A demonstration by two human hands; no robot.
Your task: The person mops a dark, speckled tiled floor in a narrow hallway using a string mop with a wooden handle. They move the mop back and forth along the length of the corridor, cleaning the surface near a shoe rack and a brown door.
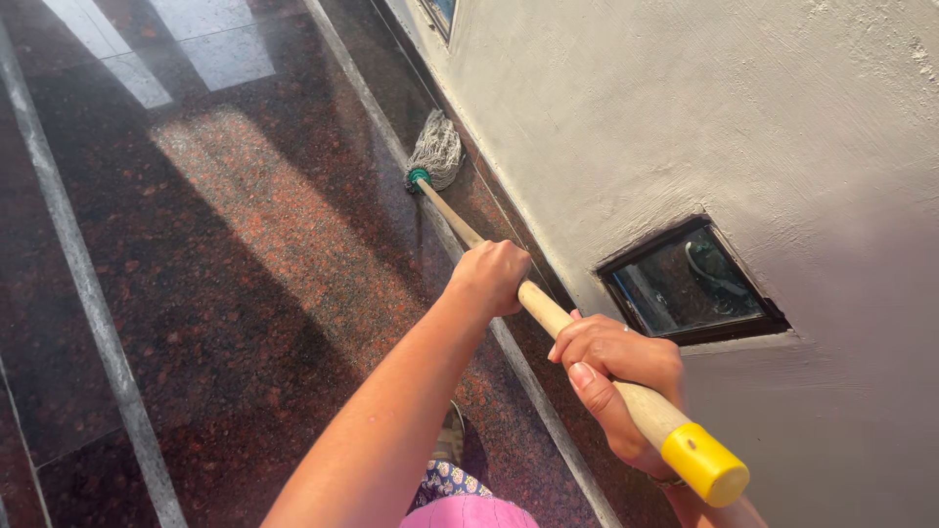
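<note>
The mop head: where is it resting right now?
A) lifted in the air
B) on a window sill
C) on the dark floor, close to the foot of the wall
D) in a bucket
C: the grey mop head lies on the polished dark floor right beside the base of the plastered wall.
</note>
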